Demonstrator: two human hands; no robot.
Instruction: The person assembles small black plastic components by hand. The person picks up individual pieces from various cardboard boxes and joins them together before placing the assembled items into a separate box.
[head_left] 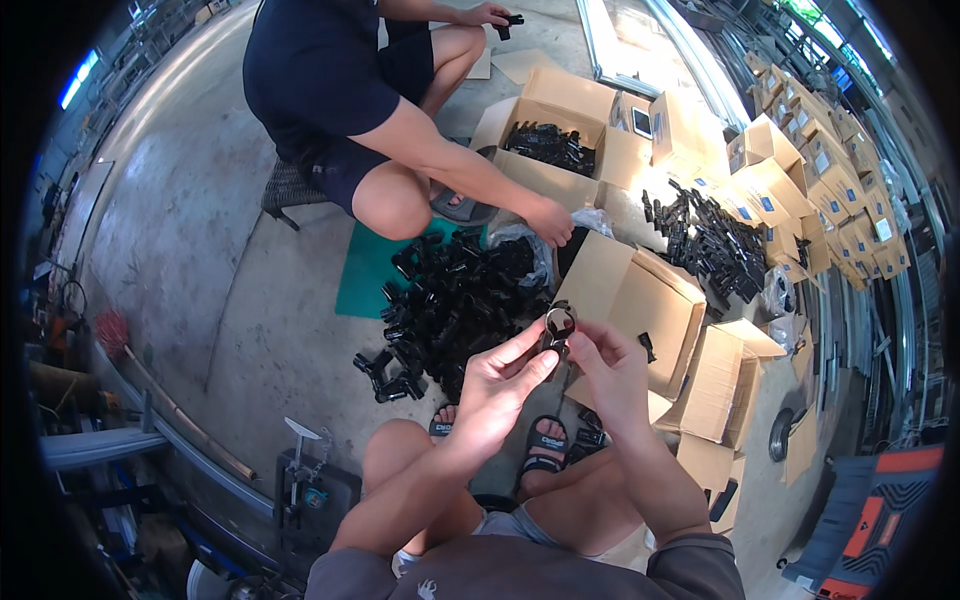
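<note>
Over my knees I hold a black pipe fitting (556,340) with its round hollow end facing up. My left hand (498,388) is closed around its left side, the thumb laid along its front. The fingers of my right hand (612,372) pinch it from the right, near the ring-shaped opening; my fingers partly hide its lower end. Just beyond my hands lies a large heap of similar black fittings (455,300), partly on a green mat (362,270). An open cardboard box (655,305) stands right of the heap, with a small black piece (646,346) inside.
A co-worker (320,110) sits on a low woven stool opposite, one hand by a plastic bag (540,262), the other holding a black fitting (510,24). Another box (600,165) contains fittings, and a second pile (715,245) lies right. Stacked cartons (835,170) line the right side.
</note>
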